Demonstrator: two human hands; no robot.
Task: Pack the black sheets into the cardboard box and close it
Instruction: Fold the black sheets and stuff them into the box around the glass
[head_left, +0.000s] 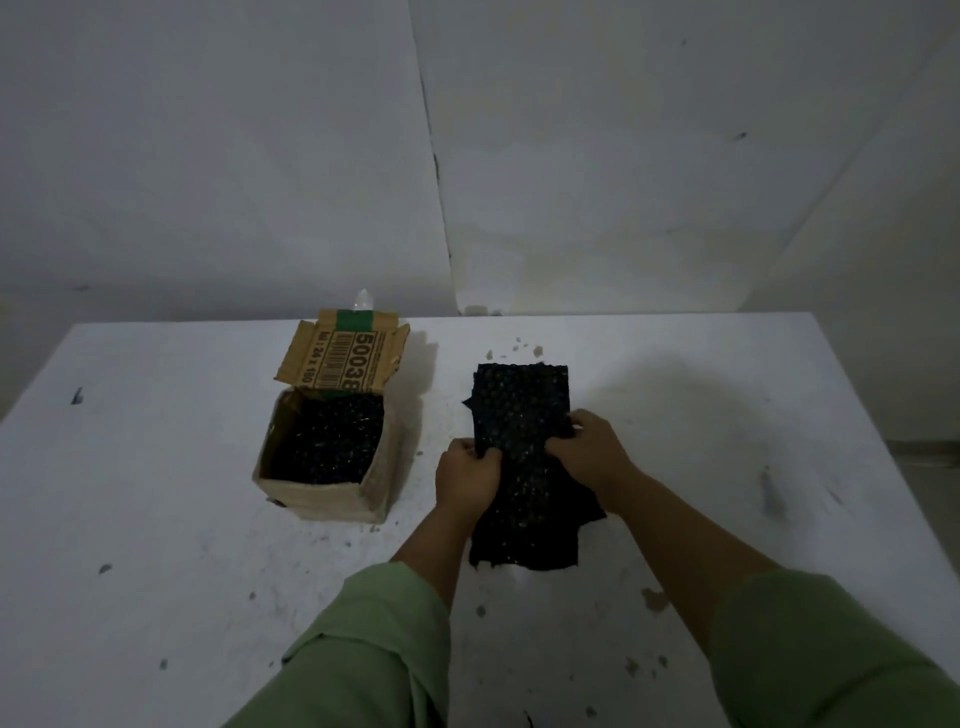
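A pile of black bumpy sheets (522, 400) lies on the white table, right of centre. My left hand (465, 478) grips the pile's left edge. My right hand (589, 449) pinches a sheet near the pile's right side, with the material bunched between the two hands. Left of the pile stands a small cardboard box (322, 501), open at the top. Its printed lid flap (345, 353) is folded back and up. Black sheets (327, 441) fill the inside of the box nearly to the rim.
The white table (156, 467) carries dark scuffs and small crumbs around the pile and the box. A white wall rises just behind the table's far edge. Green sleeves cover both forearms near the bottom of the view.
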